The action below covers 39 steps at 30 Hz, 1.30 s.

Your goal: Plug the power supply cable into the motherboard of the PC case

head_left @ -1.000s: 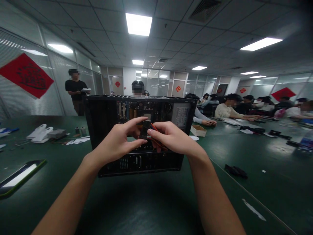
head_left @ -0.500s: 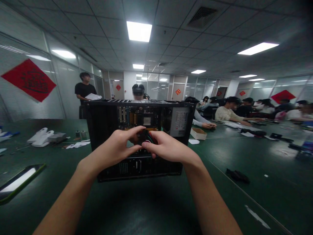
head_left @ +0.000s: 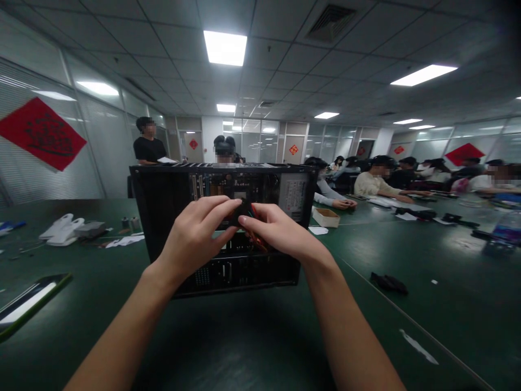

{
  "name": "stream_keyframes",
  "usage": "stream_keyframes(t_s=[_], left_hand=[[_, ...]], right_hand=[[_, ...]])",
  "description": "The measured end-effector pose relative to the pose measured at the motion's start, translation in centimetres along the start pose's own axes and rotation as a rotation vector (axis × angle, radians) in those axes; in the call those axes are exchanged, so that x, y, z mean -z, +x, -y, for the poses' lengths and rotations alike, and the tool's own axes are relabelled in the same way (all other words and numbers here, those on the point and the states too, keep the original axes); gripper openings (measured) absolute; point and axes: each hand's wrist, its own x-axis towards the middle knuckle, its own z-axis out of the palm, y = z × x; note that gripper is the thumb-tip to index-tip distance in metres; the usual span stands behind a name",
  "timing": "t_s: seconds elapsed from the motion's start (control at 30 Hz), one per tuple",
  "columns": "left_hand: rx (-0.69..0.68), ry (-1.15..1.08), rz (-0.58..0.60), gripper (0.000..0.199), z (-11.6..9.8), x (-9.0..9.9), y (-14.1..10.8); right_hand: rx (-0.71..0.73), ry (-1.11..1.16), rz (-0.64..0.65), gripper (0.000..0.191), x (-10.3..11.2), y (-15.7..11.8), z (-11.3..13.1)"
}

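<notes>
An open black computer case (head_left: 163, 217) stands on the green table, its inside facing me, with a circuit board at the middle and a silver power supply (head_left: 293, 194) at the upper right. In front of the board my right hand (head_left: 277, 225) is closed on a bundle of coloured cables (head_left: 257, 240) with a dark connector. My left hand (head_left: 199, 225) meets it from the left, thumb and fingertips closed on the same dark connector (head_left: 243, 209). The far end of the cables is hidden behind my right hand.
A phone (head_left: 30, 301) with a green edge lies at the left. Behind it are white plastic bags (head_left: 61, 229) and a grey box (head_left: 89, 230). To the right are a small open box (head_left: 325, 217) and a black cloth-like item (head_left: 388, 283). Several people sit beyond; one stands at the back left.
Both hands have risen slightly, and my left hand's fingers are now more stretched over the connector. More of the orange and red cables shows below my right hand. The view has shifted a little.
</notes>
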Motion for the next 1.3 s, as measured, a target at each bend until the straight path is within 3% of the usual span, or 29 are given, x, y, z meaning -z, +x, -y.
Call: stream_keyframes(t_s=[0.17, 0.47, 0.73, 0.83, 0.9, 1.03, 1.2, 1.3], left_hand=[[0.016, 0.069, 0.038, 0.042, -0.2, -0.2, -0.1], [-0.111, 0.221, -0.186, 0.023, 0.5, -1.4, -0.9], [-0.132, 0.277, -0.268, 0.018, 0.6, -1.7, -1.1], [-0.112, 0.288, -0.263, 0.018, 1.0, -1.9, -1.2], [-0.088, 0.289, -0.256, 0.016, 1.3, -2.1, -1.3], [-0.048, 0.289, -0.203, 0.011, 2.1, -2.9, -1.7], [-0.002, 0.268, -0.098, 0.011, 2.5, -4.4, -2.2], [0.069, 0.267, 0.024, 0.014, 2.9, -5.4, -2.6]], right_hand=[[0.046, -0.085, -0.037, 0.034, 0.2, 0.4, -0.3], [0.120, -0.081, -0.098, 0.046, -0.1, 0.7, -0.7], [0.180, -0.243, -0.151, 0.046, 0.2, 0.8, -1.2], [0.302, -0.517, -0.345, 0.032, 0.0, 1.1, -2.0], [0.388, -0.789, -0.431, 0.040, -0.2, 1.4, -2.8], [0.484, -1.150, -0.427, 0.047, -0.9, 2.1, -5.0], [0.582, -1.304, -0.362, 0.041, -1.4, 2.7, -7.1], [0.502, -1.310, -0.283, 0.037, -1.8, 3.2, -8.4]])
